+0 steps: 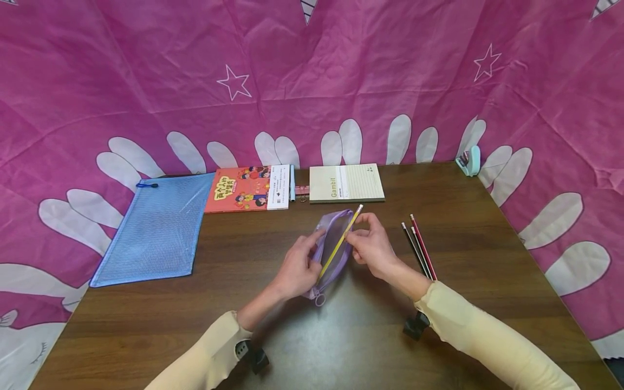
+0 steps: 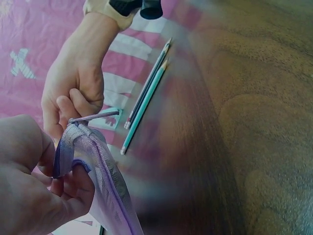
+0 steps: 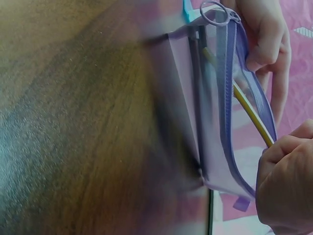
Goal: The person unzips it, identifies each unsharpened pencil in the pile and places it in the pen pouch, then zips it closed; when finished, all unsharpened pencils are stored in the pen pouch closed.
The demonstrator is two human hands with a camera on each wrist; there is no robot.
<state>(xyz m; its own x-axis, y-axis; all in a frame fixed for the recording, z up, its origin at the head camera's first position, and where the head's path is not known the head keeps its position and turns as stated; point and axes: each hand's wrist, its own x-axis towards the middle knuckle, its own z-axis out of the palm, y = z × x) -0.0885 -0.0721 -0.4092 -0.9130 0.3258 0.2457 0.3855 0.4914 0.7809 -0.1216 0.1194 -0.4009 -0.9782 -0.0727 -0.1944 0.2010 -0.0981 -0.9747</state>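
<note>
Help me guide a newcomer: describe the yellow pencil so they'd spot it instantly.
On the dark wooden table, find the purple mesh pouch between both hands. The yellow pencil pokes out of it; unlike the three dark pencils lying to its right, it is held.

A blue mesh zip folder [image 1: 156,230], a red picture book [image 1: 241,189], a Gambit notebook [image 1: 346,183] and three pencils [image 1: 419,246] lie on a dark wooden table [image 1: 487,260], a small teal stapler [image 1: 469,160] at its far corner.
</note>
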